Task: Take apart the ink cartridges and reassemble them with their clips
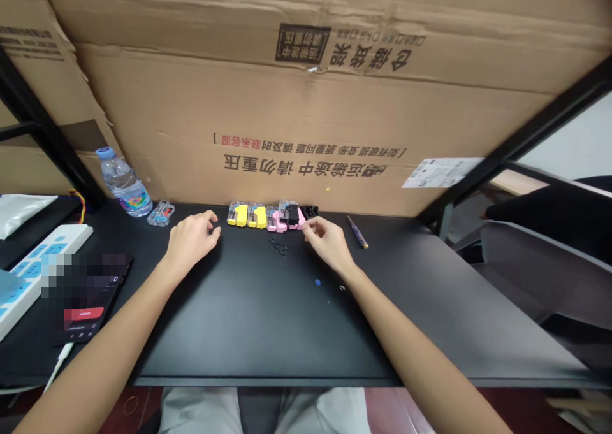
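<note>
My left hand (pixel 194 238) hovers at the left with its fingers loosely bent and apart, holding nothing. My right hand (pixel 329 241) is at the right end of a row of small plastic cases, thumb and forefinger together at the edge of a pink case (pixel 301 218). In that row are a yellow and clear case (pixel 238 214), a second yellow and clear case (pixel 257 216), another pink case (pixel 276 220) and a clear case with a black part (pixel 289 213). Black toothed pieces (pixel 310 211) lie behind my right fingertips. Several small black rings (pixel 280 246) lie before the row.
A screwdriver (pixel 357 233) lies right of my right hand. Nearer are a blue disc (pixel 317 282) and a small pale clip (pixel 342 288). At left stand a water bottle (pixel 125 185), a clear-and-red case (pixel 161 213), a phone (pixel 108 300) and a power strip (pixel 43 262). Cardboard (pixel 287 109) walls the back.
</note>
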The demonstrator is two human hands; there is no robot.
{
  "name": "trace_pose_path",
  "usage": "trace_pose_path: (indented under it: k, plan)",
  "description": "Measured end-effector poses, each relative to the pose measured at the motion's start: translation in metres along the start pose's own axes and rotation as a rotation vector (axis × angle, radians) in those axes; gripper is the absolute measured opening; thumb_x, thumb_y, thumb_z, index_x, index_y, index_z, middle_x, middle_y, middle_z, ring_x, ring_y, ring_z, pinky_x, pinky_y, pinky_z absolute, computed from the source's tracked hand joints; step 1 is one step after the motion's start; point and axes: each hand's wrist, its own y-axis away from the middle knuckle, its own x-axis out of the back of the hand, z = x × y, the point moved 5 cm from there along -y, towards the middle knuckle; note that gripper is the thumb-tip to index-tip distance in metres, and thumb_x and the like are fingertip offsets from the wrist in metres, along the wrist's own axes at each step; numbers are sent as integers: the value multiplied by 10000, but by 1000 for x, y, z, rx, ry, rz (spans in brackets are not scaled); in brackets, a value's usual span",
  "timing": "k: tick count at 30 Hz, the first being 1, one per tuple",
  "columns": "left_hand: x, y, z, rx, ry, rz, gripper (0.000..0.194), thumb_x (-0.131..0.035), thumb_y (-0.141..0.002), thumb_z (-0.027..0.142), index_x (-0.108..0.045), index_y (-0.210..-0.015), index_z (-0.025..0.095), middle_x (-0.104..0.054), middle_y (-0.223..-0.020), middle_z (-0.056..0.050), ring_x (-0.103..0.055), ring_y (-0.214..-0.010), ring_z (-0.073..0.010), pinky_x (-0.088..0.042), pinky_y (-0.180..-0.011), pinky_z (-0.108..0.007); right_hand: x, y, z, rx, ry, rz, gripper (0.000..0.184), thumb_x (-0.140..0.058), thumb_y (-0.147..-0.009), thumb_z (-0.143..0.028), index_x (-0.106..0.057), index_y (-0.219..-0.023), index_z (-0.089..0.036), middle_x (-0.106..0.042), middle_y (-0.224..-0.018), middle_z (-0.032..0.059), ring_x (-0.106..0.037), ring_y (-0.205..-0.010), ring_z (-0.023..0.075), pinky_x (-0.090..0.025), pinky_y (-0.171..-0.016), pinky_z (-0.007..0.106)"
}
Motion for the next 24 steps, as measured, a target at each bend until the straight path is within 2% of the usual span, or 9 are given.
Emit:
trace_pose_path:
  k: [3,6,9,11,13,16,19,21,24]
  plan:
    - [-1,5,17,-2,219,-42,95,-676,-921,335,-738,-975,287,-833,-887,3,-778,-816,-249,-566,-751,-353,-1,-1,2,70,64,-113,267,-652,-941,-433,-783,-878,-209,-747,-734,33,-607,-617,177,-483,-615,289]
    - [-10,12,38,-102,491,-124,97,-665,-919,322,-736,-905,258,-834,-887,-4,-793,-830,-221,-601,-799,-335,-10,4,2,141,89,-259,254,-674,-926,-414,-832,-959,-218,-770,-822,34,-577,-602,161,-492,-627,295]
    - [-21,19,53,-182,675,-201,145,-650,-938,334,-741,-899,228,-838,-951,-26,-798,-860,-209,-630,-821,-324,-18,9,-2,204,110,-319,256,-665,-944,-385,-851,-1033,-235,-762,-865,40,-582,-610,159,-525,-672,311]
    - [-25,22,58,-217,712,-211,145,-652,-944,328,-745,-910,222,-840,-1005,-34,-798,-888,-208,-641,-844,-330,-20,10,-5,229,129,-278,261,-626,-976,-369,-844,-1046,-243,-768,-949,55,-586,-623,160,-548,-707,331]
    - [-27,24,60,-246,721,-210,133,-654,-946,312,-743,-913,219,-839,-1046,-41,-798,-921,-212,-645,-866,-337,-16,7,-7,234,151,-151,279,-590,-996,-348,-820,-1114,-240,-755,-1050,81,-617,-680,180,-572,-745,356]
    - [-26,25,61,-270,718,-213,125,-652,-948,301,-739,-916,217,-836,-1063,-47,-796,-919,-210,-647,-854,-332,-12,4,-8,243,217,33,360,-575,-994,-315,-737,-1306,-235,-701,-1196,133,-690,-957,270,-601,-867,418]
    - [-23,23,60,-278,670,-210,135,-645,-956,308,-738,-912,220,-834,-1047,-44,-785,-866,-199,-636,-818,-323,-16,4,-9,277,291,69,426,-577,-991,-294,-664,-1406,-256,-651,-1321,161,-645,-1205,341,-564,-1049,513]
    - [-21,22,59,-285,626,-207,146,-638,-965,314,-740,-913,224,-832,-1023,-37,-773,-832,-191,-619,-801,-318,-17,3,-8,289,316,74,449,-582,-987,-286,-638,-1432,-261,-640,-1359,168,-620,-1258,361,-520,-1123,560]
    - [-19,22,58,-323,609,-200,165,-621,-987,327,-742,-934,227,-830,-1020,-34,-759,-821,-185,-592,-789,-309,-10,-3,-1,291,337,96,504,-583,-966,-264,-604,-1469,-244,-641,-1393,174,-605,-1292,370,-498,-1155,575]
